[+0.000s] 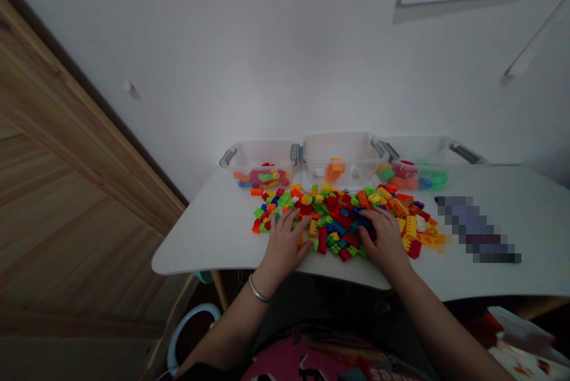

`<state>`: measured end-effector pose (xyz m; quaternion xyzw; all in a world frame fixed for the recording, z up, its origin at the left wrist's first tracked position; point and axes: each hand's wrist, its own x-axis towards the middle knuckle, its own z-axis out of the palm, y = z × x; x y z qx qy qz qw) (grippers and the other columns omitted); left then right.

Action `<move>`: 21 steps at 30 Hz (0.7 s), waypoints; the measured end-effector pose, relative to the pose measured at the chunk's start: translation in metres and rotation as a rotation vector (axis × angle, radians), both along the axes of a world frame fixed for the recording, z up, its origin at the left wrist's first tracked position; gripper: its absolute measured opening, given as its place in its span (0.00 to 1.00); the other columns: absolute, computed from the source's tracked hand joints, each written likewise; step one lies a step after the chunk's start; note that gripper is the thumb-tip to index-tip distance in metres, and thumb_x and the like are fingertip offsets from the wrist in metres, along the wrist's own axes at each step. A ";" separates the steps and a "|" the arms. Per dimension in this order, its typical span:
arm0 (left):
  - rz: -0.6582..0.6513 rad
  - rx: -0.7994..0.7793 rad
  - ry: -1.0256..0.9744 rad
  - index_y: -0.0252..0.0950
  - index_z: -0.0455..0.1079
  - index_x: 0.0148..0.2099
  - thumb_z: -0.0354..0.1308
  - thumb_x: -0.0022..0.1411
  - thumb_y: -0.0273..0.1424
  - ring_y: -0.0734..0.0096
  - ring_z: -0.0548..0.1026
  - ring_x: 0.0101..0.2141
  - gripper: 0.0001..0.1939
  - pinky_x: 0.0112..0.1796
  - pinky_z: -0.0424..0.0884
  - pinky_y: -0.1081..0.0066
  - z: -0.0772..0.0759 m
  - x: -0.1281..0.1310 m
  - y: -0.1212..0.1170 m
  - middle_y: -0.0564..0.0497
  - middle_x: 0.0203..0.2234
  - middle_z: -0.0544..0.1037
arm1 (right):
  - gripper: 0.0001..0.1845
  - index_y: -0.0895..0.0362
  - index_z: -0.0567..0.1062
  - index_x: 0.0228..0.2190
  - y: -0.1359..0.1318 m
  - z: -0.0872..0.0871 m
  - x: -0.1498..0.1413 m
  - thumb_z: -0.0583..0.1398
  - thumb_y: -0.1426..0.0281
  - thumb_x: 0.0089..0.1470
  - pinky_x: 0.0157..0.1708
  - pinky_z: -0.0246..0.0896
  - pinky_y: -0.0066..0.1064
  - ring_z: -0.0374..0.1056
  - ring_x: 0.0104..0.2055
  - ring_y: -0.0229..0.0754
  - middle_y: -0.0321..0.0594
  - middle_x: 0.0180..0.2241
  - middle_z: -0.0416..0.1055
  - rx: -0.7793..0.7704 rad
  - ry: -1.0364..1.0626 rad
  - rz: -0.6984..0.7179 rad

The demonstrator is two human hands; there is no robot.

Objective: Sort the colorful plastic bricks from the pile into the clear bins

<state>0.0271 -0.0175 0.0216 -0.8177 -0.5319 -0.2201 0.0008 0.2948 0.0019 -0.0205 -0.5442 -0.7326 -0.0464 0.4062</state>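
A heap of colourful plastic building bricks (323, 240) is spread over the white table. My left hand (287, 240) rests on the heap's left part, fingers spread and nothing gripped; a silver bangle circles that wrist. On the right side of the heap, my right hand (383, 240) has its thumb and fingers around a dark blue building brick (365, 222). Its fingertips partly cover that brick. Yellow and orange bricks (410, 226) lie just beyond the right hand.
Three clear plastic bins stand along the wall: the left bin (262, 158) holds mixed bricks, the middle bin (312, 158) orange pieces, the right bin (427, 158) round pieces. A pixelated dark object (478, 229) lies on the table (196, 232) at right. A wooden panel (66, 191) stands left.
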 end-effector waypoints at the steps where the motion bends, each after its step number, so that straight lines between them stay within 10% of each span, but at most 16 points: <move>1: 0.005 0.006 0.014 0.46 0.64 0.61 0.60 0.60 0.34 0.50 0.62 0.61 0.26 0.61 0.48 0.37 -0.001 0.000 0.001 0.43 0.61 0.66 | 0.18 0.56 0.72 0.48 0.000 0.000 0.000 0.54 0.64 0.58 0.57 0.55 0.55 0.60 0.57 0.56 0.47 0.47 0.73 0.003 0.003 0.002; 21: 0.197 0.211 0.214 0.46 0.64 0.62 0.59 0.60 0.33 0.46 0.59 0.62 0.27 0.62 0.45 0.37 0.002 -0.005 0.034 0.42 0.62 0.65 | 0.19 0.56 0.72 0.48 0.000 0.000 0.001 0.54 0.65 0.57 0.57 0.56 0.55 0.60 0.57 0.55 0.48 0.47 0.73 0.004 -0.008 0.014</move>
